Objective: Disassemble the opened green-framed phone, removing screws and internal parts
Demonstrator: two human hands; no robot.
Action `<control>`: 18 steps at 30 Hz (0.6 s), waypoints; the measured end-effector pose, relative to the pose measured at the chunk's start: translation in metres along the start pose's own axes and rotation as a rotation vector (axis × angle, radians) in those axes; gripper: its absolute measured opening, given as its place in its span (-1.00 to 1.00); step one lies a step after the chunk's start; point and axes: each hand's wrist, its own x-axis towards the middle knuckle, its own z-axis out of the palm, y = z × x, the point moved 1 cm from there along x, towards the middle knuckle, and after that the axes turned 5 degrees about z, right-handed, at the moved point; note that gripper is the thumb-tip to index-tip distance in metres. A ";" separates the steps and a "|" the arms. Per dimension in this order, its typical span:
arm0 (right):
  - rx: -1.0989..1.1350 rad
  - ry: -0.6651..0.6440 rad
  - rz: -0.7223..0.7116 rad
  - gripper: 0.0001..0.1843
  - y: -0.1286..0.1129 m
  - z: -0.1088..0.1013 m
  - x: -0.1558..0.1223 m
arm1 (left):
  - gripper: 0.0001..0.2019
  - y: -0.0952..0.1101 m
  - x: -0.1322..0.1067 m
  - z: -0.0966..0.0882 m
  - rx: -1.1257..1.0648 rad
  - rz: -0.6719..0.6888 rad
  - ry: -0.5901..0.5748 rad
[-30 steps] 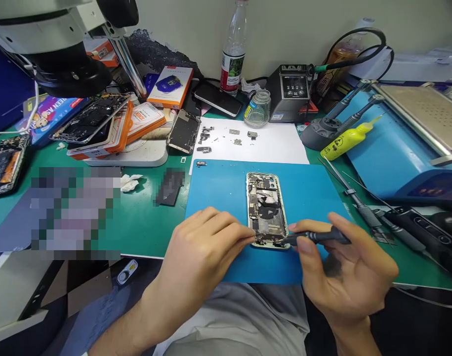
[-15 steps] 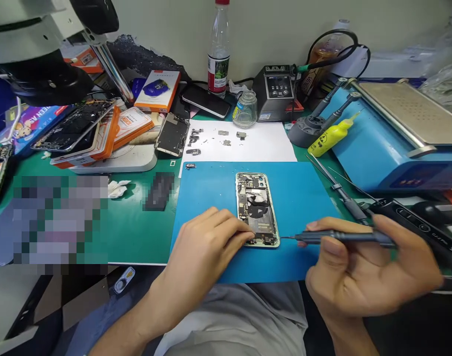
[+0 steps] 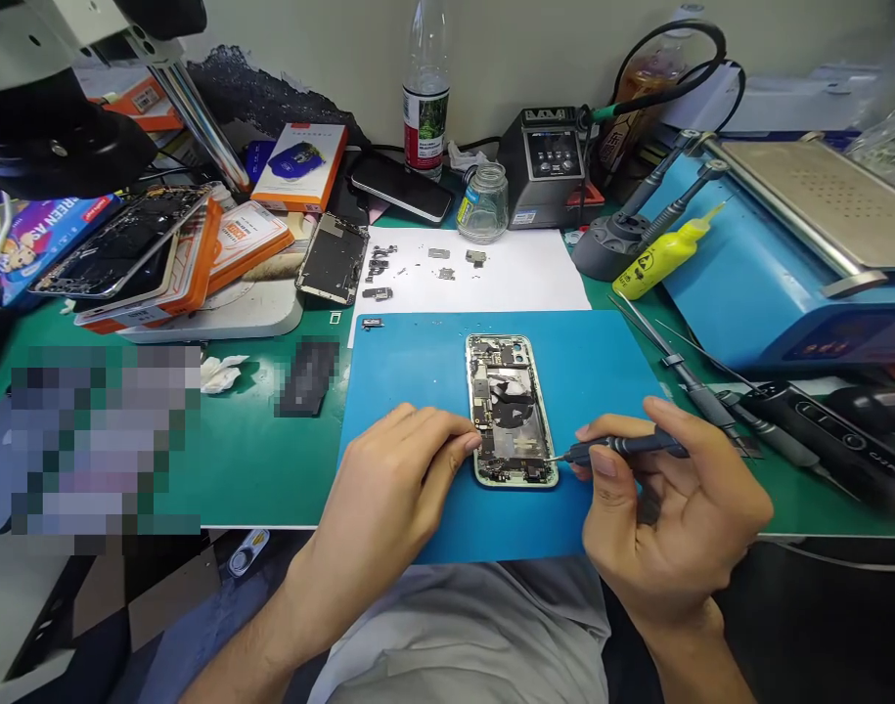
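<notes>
An opened phone lies on the blue mat, its circuit board and inner parts showing. My left hand is closed, with thumb and forefinger pinched at the phone's lower left edge. In my right hand is a dark precision screwdriver, gripped between thumb and fingers. Its thin tip points left and reaches over the phone's lower right part; whether it touches anything there is too small to tell.
Behind the mat, small phone parts lie on white paper. A glass jar, a soldering station and a bottle stand at the back. Tweezers and a blue machine are on the right, stacked boxes on the left.
My right hand has brought the screwdriver leftward, so its tip is now over the phone's lower right part. My left fingertips have shifted up and left to the phone's edge.
</notes>
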 end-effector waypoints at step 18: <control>0.035 0.033 -0.101 -0.34 0.001 0.001 0.001 | -0.60 0.003 0.004 -0.002 0.063 -0.056 0.027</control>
